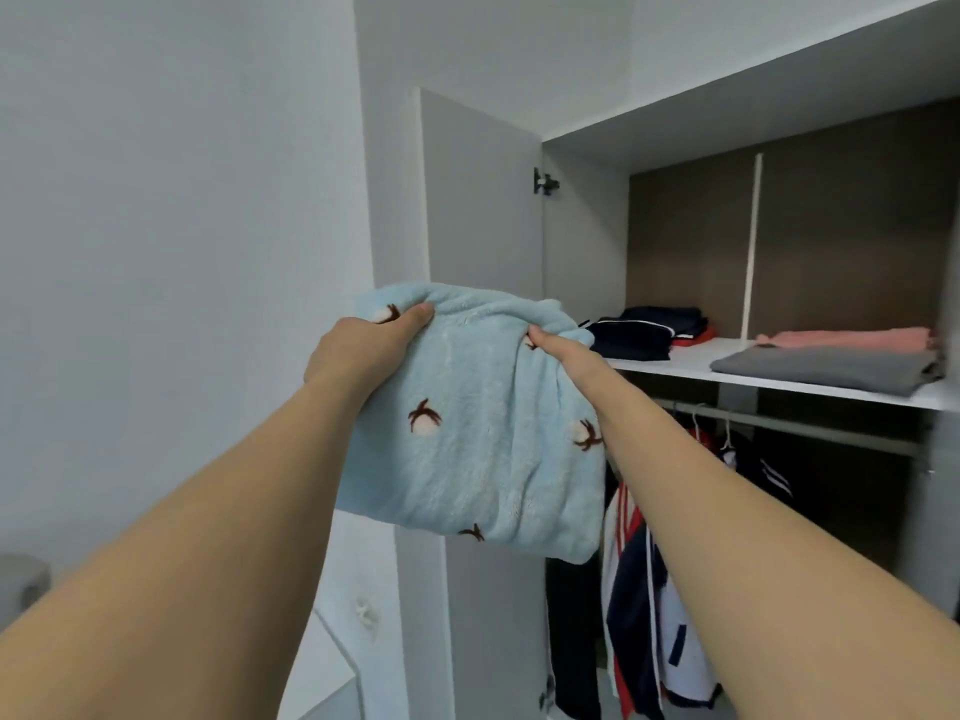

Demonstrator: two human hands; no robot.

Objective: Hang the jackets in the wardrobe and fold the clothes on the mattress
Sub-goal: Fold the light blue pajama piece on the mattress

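The left hand [358, 350] and right hand [563, 356] each pinch the top edge of a folded light-blue fleece garment [478, 423], thumbs on the near face and fingers hidden behind it. It is held up in the air in front of the open wardrobe door [478, 200], left of the shelf [675, 363].

The main risk, as I judge it, is that the fold gives way: held only along its top edge, the lower layers hang free and could slip open or sag before it reaches the shelf. It could also catch the shelf's front edge or push into the dark folded pile [644, 330] there.

The garment is plush, with small brown-and-white motifs, and roughly rectangular with rounded, bulky corners.
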